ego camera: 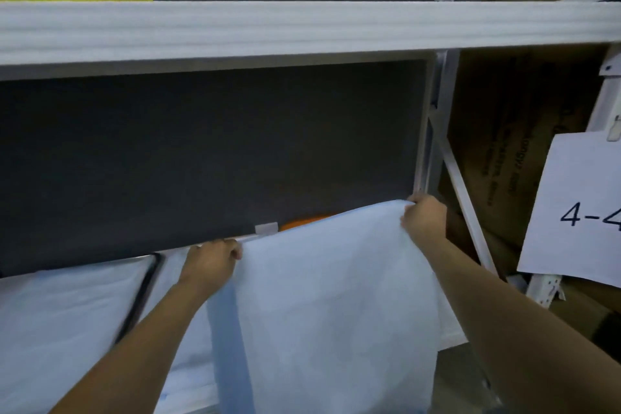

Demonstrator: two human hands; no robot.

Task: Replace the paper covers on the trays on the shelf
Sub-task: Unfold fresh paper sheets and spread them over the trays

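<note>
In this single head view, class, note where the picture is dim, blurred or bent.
Head view: the dark back panel is dim; the black tray rim is motion-blurred; the white shelf beam bows slightly from wide-angle distortion; the 4-4 sign is legible.

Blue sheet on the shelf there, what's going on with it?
A person holds a pale blue paper cover up by its top edge, the left hand gripping one corner and the right hand the other. It hangs in front of an orange thing. To the left, a dark-rimmed tray lies under another sheet.
</note>
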